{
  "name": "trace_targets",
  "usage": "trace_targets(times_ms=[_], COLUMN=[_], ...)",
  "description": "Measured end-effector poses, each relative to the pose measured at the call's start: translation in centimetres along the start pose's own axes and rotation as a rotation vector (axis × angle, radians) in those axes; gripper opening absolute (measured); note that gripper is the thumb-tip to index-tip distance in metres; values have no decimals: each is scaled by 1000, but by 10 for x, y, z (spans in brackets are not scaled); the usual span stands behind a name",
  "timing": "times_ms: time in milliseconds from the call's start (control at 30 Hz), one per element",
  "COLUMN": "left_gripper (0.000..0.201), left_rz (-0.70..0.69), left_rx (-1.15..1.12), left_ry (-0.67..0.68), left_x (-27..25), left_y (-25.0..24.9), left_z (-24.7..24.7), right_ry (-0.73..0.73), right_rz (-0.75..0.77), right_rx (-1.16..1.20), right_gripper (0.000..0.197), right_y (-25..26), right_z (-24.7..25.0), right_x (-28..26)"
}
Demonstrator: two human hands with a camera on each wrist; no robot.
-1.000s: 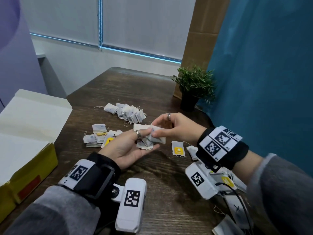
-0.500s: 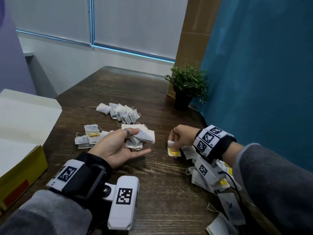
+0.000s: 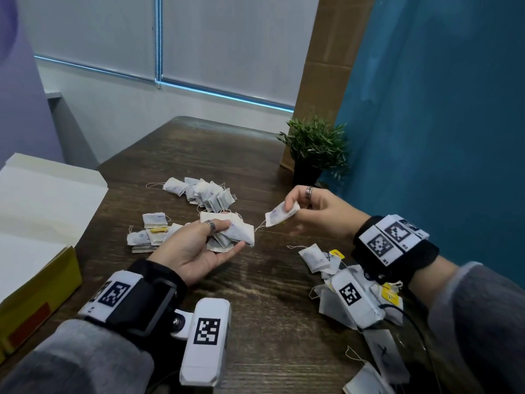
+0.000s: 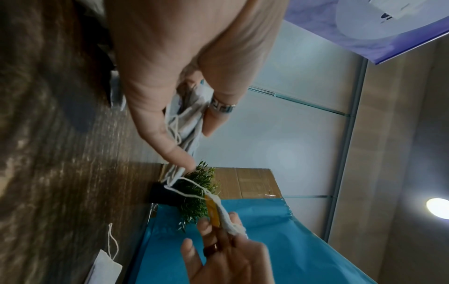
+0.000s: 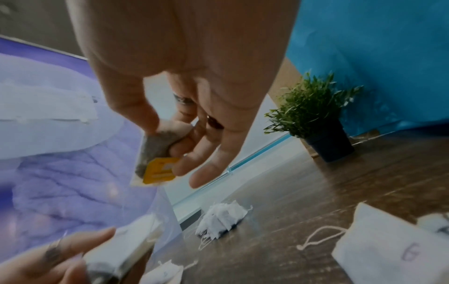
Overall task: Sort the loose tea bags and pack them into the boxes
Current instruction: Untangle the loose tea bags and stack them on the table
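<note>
My left hand (image 3: 210, 240) lies palm up over the table's middle, its thumb pinning a stack of white tea bags (image 3: 233, 231) against the fingers; the stack (image 4: 187, 123) also shows in the left wrist view. My right hand (image 3: 309, 206) is raised to the stack's right, pinching one tea bag (image 3: 281, 214) with a yellow tag (image 5: 160, 171). Its string trails toward the stack. Sorted tea bag piles lie at the far centre (image 3: 204, 191) and beside my left hand (image 3: 150, 231). A loose heap (image 3: 321, 257) lies under my right wrist. The open yellow box (image 3: 37, 277) stands at the left.
A small potted plant (image 3: 315, 149) stands at the table's far right corner against a teal wall (image 3: 440, 109). The box's white lid flap (image 3: 42, 194) spreads over the left table edge. More tea bags (image 3: 380, 356) lie near the front right edge.
My right hand has lifted from the table with a yellow-tagged tea bag and moved up beside the stack. My left hand has kept its hold on the stack.
</note>
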State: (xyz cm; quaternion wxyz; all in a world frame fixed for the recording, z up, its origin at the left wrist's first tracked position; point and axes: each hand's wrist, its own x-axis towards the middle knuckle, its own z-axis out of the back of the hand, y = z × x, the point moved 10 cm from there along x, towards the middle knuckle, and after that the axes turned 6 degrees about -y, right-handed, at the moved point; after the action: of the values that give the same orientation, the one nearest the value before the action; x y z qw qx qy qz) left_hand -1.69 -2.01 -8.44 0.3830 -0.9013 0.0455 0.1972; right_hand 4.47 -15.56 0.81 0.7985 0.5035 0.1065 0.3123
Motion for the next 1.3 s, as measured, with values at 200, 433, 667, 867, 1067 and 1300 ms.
trace_targets(times_ms=[200,433,667,867,1067,1300], left_gripper=[28,37,28,16,33,39], left_rz=[-20,-31,-39,-28,-14,-12], left_rx=[2,18,23,29,22,26], left_ry=[7,29,28,16,9,2], left_x=[4,3,5,1,3,4], left_y=[1,5,3,3,4,3], left_z=[-2,-7,-6,-6,-3,-2], right_ry=[-181,108,175,-16,-218,64], right_rz=[-200,-565,-427,-341,-465,-662], right_rx=[-32,-543,-911,-601,42,-396], right_gripper=[25,49,26,22,10,13], right_y=[-31,-105,-90,-68,-69,-119], right_z=[53,37,31,67,105,66], right_x=[-2,-20,-10,-8,-22,-43])
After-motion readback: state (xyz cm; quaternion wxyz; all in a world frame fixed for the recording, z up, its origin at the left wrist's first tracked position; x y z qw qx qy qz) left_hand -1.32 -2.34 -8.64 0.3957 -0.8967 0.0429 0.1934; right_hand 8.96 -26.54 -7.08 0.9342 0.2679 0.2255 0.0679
